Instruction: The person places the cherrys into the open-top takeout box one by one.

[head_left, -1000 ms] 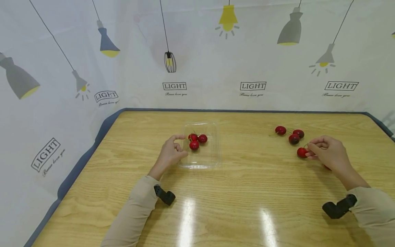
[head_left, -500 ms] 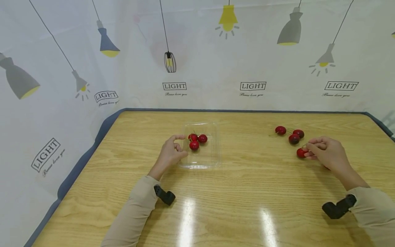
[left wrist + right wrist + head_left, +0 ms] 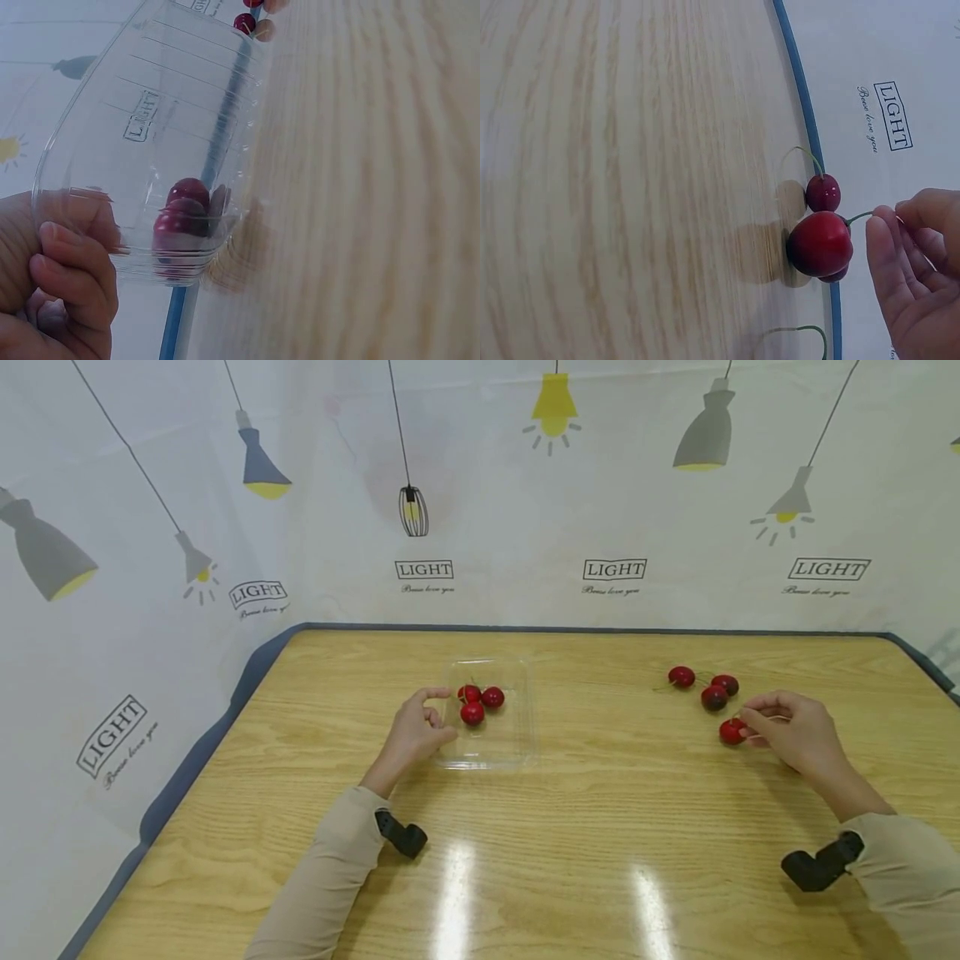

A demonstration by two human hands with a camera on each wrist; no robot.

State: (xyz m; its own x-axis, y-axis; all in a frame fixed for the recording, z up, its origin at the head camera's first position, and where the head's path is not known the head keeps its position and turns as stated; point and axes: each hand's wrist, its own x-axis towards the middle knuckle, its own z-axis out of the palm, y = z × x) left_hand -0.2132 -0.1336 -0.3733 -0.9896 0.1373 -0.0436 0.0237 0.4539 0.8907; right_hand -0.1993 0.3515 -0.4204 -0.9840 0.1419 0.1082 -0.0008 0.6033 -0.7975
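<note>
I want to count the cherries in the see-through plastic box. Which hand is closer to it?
Left. The left hand grips the clear plastic box at its left rim. The right hand is far off to the right, pinching the stem of a loose red cherry on the wooden table.

"LIGHT" in boxed black capitals repeated along the printed backdrop curtain (image 3: pixel 615 568), small unreadable script line beneath each, same "LIGHT" box on the curtain in the right wrist view (image 3: pixel 893 115)
</note>
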